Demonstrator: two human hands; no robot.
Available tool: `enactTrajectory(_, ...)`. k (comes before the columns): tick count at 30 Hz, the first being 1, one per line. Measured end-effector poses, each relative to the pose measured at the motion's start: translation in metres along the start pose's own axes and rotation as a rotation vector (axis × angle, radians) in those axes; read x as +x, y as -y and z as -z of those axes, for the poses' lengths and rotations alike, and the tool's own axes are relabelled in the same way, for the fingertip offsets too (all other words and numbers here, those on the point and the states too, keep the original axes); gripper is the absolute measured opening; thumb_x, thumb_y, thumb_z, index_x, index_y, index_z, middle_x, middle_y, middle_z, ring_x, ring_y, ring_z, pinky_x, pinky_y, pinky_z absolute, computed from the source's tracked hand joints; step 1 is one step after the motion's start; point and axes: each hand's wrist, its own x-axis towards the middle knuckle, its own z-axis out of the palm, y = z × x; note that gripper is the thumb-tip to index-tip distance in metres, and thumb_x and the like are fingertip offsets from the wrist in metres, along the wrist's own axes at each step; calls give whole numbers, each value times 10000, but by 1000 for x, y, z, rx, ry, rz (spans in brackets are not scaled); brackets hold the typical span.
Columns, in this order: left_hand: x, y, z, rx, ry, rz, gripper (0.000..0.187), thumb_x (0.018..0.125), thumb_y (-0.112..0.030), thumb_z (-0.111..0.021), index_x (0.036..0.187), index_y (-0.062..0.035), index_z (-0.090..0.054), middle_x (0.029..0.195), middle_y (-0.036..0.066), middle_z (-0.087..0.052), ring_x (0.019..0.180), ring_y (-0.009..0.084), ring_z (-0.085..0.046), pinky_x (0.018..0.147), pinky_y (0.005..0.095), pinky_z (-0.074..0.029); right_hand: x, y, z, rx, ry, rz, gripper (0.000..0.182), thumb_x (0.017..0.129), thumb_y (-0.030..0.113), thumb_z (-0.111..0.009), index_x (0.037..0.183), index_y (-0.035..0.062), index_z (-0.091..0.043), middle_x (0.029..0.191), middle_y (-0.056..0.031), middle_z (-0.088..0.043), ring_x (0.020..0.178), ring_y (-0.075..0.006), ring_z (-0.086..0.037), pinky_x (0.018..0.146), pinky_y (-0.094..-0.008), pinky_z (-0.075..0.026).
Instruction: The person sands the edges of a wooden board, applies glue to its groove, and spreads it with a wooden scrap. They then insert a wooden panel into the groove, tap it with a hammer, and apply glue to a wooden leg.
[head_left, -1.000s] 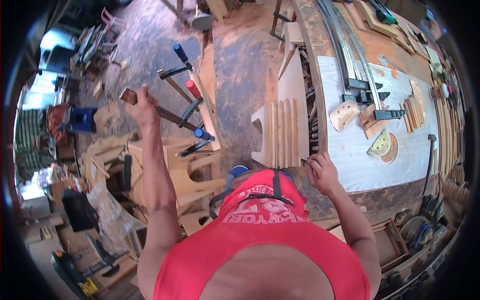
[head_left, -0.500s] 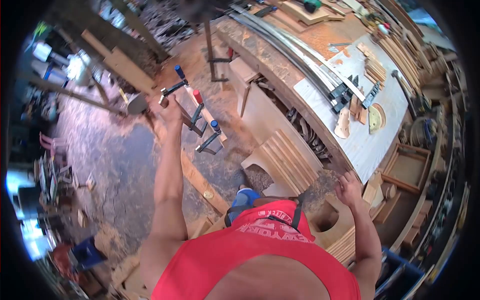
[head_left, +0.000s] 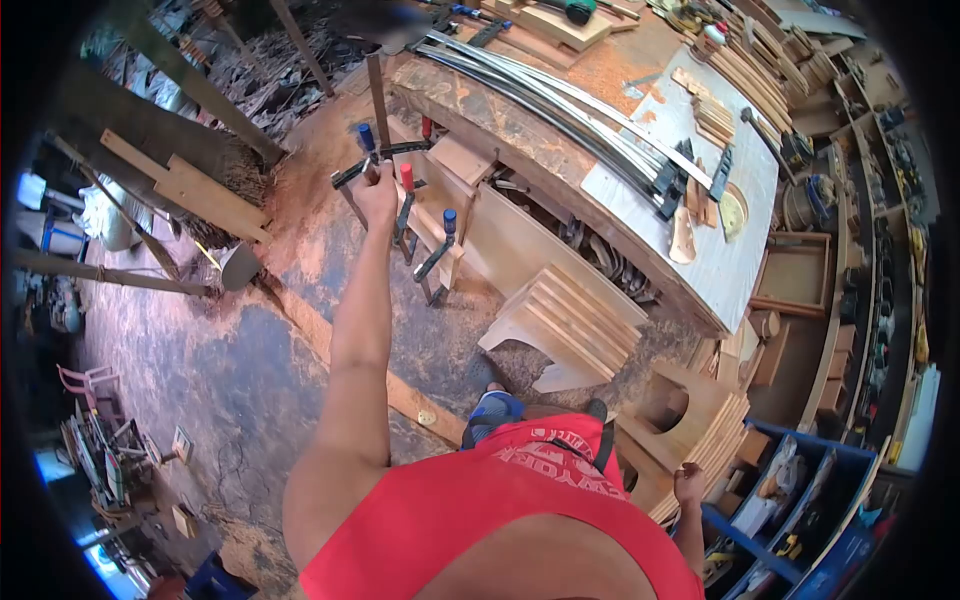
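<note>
At the end of my outstretched left arm, my left hand [head_left: 378,190] is closed round a clamp [head_left: 366,140] with a blue handle. That clamp and others with red and blue handles are fixed on a narrow wooden piece [head_left: 425,225], held above the floor beside the workbench. My right hand [head_left: 689,482] hangs low at my right side with its fingers curled; whether anything is in it is too small to make out. It is near stacked curved wooden panels [head_left: 690,420].
The workbench [head_left: 520,115] carries long metal strips [head_left: 560,95], black clamps and a guitar-neck-shaped piece [head_left: 683,238]. More cut panels [head_left: 570,325] lean below it. Wooden posts [head_left: 190,85] stand at the left. A blue shelf bin [head_left: 760,545] is at the lower right.
My left hand and the clamped wood have moved closer to the workbench. My right hand has dropped from the bench edge to my side, its fingers now curled. The view has shifted.
</note>
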Motion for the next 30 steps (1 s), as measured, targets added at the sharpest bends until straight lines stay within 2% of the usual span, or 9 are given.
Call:
enactTrajectory(3, 4, -28, 9, 332, 112, -9, 350, 925, -286, -704, 945, 60, -755, 852, 122, -757, 817, 196, -678, 798, 374, -522, 4, -49, -68, 116, 28, -71, 344, 904, 237, -702, 1133, -20, -711, 1015, -201, -749, 976, -287, -724, 890, -382, -558)
enactTrajectory(5, 65, 60, 24, 815, 264, -427, 446, 907, -388, -727, 1042, 37, -729, 947, 171, -742, 847, 265, -687, 789, 409, -541, 19, -92, -135, 587, -98, 195, 341, 912, 205, -690, 1164, -24, -701, 1089, -217, -739, 1055, -271, -702, 924, -381, -544)
enactTrajectory(7, 113, 113, 24, 992, 299, -741, 565, 890, -490, -750, 1139, 15, -704, 1041, 220, -728, 876, 334, -697, 779, 445, -559, -5, 3, -69, 300, 94, -61, 398, 877, 178, -660, 1215, -32, -663, 1148, -236, -721, 1082, -282, -700, 919, -406, -554)
enactTrajectory(9, 79, 64, 19, 436, 219, -243, 496, 892, -412, -774, 1152, 5, -709, 1046, 193, -737, 896, 337, -694, 814, 436, -560, -25, 33, -65, 525, -171, -33, 415, 840, 209, -673, 1184, -22, -701, 1082, -223, -744, 997, -353, -722, 887, -441, -570)
enactTrajectory(11, 66, 45, 21, 473, 284, -129, 615, 894, -443, -761, 1231, 64, -672, 1189, 237, -708, 1060, 339, -677, 954, 409, -515, -26, 36, -60, 412, -2, -179, 446, 827, 207, -697, 1212, -17, -689, 1059, -197, -750, 960, -307, -728, 874, -411, -575)
enactTrajectory(16, 34, 46, 33, 446, 283, -240, 708, 919, -478, -712, 1338, 80, -596, 1310, 251, -650, 1191, 358, -629, 1027, 423, -481, -24, -17, -142, 738, -43, -514, 400, 861, 207, -709, 1146, -72, -695, 879, -155, -723, 863, -255, -714, 760, -413, -569)
enactTrajectory(20, -37, 72, 69, 437, 320, -267, 607, 958, -404, -672, 1354, 52, -600, 1323, 223, -654, 1214, 341, -621, 1047, 409, -474, -74, 19, -169, 1102, 164, -908, 355, 881, 207, -711, 1126, -50, -712, 826, -129, -712, 831, -235, -710, 732, -392, -560)
enactTrajectory(25, -206, 114, 131, 961, 451, 84, 333, 947, -229, -632, 1164, 15, -697, 1125, 163, -731, 1036, 292, -672, 943, 391, -517, -74, -1, -218, 1186, 300, -910, 353, 884, 209, -702, 1130, -45, -713, 844, -139, -714, 847, -247, -710, 749, -397, -557)
enactTrajectory(30, -397, 161, 179, 942, 829, 280, 353, 899, -280, -711, 1161, -44, -737, 1070, 181, -758, 1010, 316, -718, 922, 390, -547, 6, -94, -208, 1160, 363, -797, 352, 888, 211, -692, 1134, -39, -714, 862, -149, -716, 863, -260, -710, 765, -402, -555)
